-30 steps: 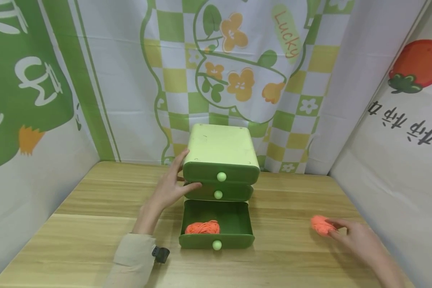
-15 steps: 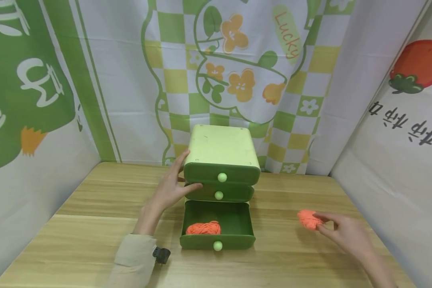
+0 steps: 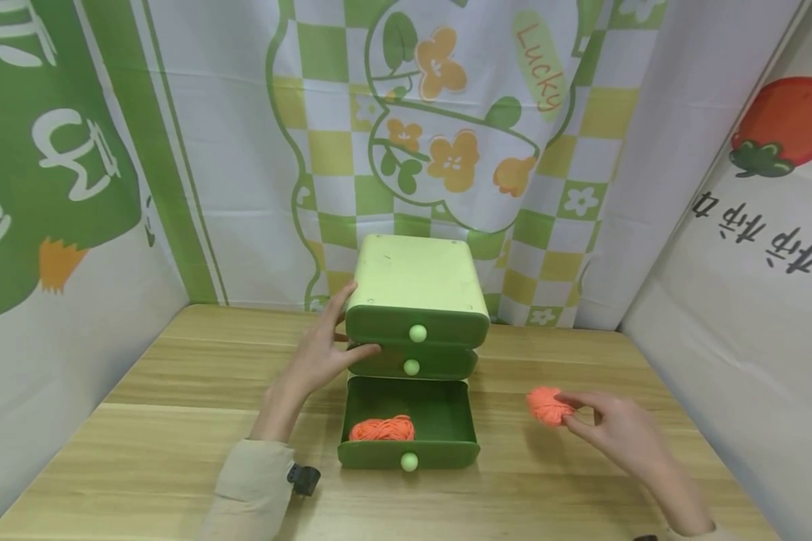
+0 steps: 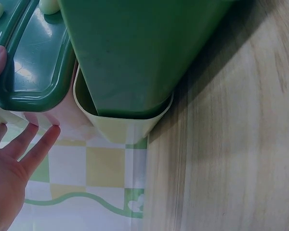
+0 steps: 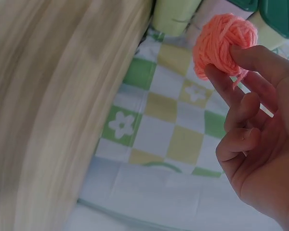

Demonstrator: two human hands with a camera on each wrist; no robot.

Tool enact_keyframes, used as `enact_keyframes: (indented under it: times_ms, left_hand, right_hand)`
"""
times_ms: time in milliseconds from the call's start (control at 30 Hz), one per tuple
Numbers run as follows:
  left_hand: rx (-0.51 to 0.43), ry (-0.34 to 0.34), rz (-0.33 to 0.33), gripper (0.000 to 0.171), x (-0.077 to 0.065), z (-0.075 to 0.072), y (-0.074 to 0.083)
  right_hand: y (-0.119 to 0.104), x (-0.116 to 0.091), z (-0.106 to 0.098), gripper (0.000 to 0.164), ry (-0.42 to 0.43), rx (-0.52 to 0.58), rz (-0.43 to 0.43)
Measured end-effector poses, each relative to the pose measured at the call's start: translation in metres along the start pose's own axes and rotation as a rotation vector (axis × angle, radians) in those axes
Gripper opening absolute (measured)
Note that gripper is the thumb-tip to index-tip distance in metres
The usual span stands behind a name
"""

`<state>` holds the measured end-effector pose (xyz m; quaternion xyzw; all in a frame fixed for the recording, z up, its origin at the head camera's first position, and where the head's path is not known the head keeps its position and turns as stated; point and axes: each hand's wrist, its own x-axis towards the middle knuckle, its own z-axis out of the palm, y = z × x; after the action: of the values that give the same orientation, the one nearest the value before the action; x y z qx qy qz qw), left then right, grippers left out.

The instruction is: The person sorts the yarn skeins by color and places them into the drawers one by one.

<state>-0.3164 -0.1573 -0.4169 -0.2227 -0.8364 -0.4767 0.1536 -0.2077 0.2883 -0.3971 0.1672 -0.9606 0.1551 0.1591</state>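
My right hand (image 3: pixel 619 432) pinches a small ball of orange yarn (image 3: pixel 548 406) above the table, right of a small chest of drawers (image 3: pixel 416 274). In the right wrist view, thumb and fingertips hold the yarn ball (image 5: pixel 221 45) at its side. The chest is pale green with dark green drawer fronts. Its bottom drawer (image 3: pixel 443 453) is pulled out, with an orange yarn bundle (image 3: pixel 382 428) lying at its left. My left hand (image 3: pixel 311 361) rests against the chest's left side, thumb at the middle drawer front (image 3: pixel 440 362). Its fingers look fairly straight in the left wrist view.
The chest stands on a wood-grain table (image 3: pixel 176 421). Behind it hangs a green and white checked cloth (image 3: pixel 331 150). Printed panels enclose the table at left and right.
My right hand has carried the yarn ball leftward and slightly farther back, toward the chest. My left hand and the drawers stay where they were.
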Motion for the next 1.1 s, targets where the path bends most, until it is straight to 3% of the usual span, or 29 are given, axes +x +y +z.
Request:
enact_keyframes:
  times_ms: [267, 600, 900, 1100]
  left_hand:
    - [-0.007, -0.012, -0.024, 0.106, 0.0, 0.0, 0.001]
    - [-0.017, -0.01, -0.019, 0.106, -0.001, -0.001, 0.0]
    - [-0.015, -0.005, -0.007, 0.105, 0.0, -0.001, -0.001]
    - [-0.014, -0.006, -0.011, 0.105, 0.0, 0.0, -0.001]
  right_hand:
    - [-0.017, 0.007, 0.005, 0.026, 0.053, -0.005, -0.098]
    - [-0.045, 0.022, 0.013, 0.027, 0.019, 0.011, -0.173]
    - [-0.066, 0.039, 0.023, 0.028, 0.034, 0.051, -0.303]
    - [-0.08, 0.046, 0.029, 0.027, 0.02, 0.051, -0.31]
